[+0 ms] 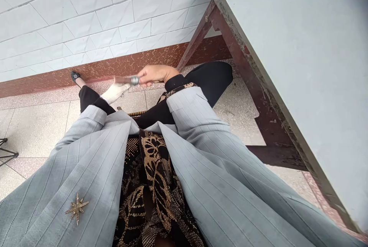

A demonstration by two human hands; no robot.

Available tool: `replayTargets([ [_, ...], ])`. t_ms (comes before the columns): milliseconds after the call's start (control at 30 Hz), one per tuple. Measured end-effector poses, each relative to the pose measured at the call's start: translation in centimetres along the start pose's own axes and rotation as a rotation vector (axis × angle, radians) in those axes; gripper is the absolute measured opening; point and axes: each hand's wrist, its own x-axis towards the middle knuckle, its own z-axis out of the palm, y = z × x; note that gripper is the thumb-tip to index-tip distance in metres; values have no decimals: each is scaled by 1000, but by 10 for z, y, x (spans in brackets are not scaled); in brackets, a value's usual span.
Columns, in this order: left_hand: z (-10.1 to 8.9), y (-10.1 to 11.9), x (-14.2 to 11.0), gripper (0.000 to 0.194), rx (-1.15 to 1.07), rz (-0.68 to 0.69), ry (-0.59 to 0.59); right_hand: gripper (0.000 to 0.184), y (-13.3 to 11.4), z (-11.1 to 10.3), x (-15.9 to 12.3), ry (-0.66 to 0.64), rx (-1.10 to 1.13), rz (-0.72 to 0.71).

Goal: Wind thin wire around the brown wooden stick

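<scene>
In front of my lap, both hands meet at a brown rod (122, 80) with a grey, ringed band round its right part. It is smeared by motion, so its exact kind is unclear. My left hand (114, 93) wears a white glove and closes on the rod from below, near its left end. My right hand (153, 74) is bare, its fingers curled at the grey banded end. What lies inside those fingers is mostly hidden. Grey striped sleeves lead to both hands.
A pale tabletop (310, 48) on a dark red wooden frame (235, 55) rises close on my right. Ahead stands a white tiled wall (120, 17) with a reddish-brown base strip (57, 82). Thin black metal legs (10, 155) stand on the speckled floor (40, 124) at left.
</scene>
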Motion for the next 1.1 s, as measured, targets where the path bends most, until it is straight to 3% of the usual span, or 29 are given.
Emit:
replayTargets([
  [67, 1, 1, -2, 32, -39, 3, -41, 39, 4, -7, -1, 271, 162, -135],
  [167, 1, 3, -5, 33, -72, 26, -55, 44, 10, -11, 5, 554, 253, -112],
  [267, 0, 4, -6, 34, -75, 36, -57, 48, 12, -9, 11, 665, 173, 41],
  [367, 0, 4, -5, 38, -43, 24, -78, 44, 12, -8, 14, 680, 27, 165],
  [567, -2, 5, -4, 33, 86, 19, -63, 27, 12, -9, 16, 570, -402, 378],
  [700, -3, 7, -4, 25, 123, 18, -7, 31, 11, -4, 17, 274, -592, 473],
  [833, -5, 9, -4, 21, 153, 14, 20, 31, 10, 6, 17, -65, -484, 500],
  [967, -5, 7, -2, 18, 133, 36, 54, 35, 4, 13, 13, -259, -298, 428],
  [1033, -5, 5, -1, 19, 85, 49, 72, 35, -2, 12, 7, -265, -217, 329],
  [1100, -5, 3, -1, 21, 30, 47, 75, 38, -8, 10, 0, -125, -126, 169],
])
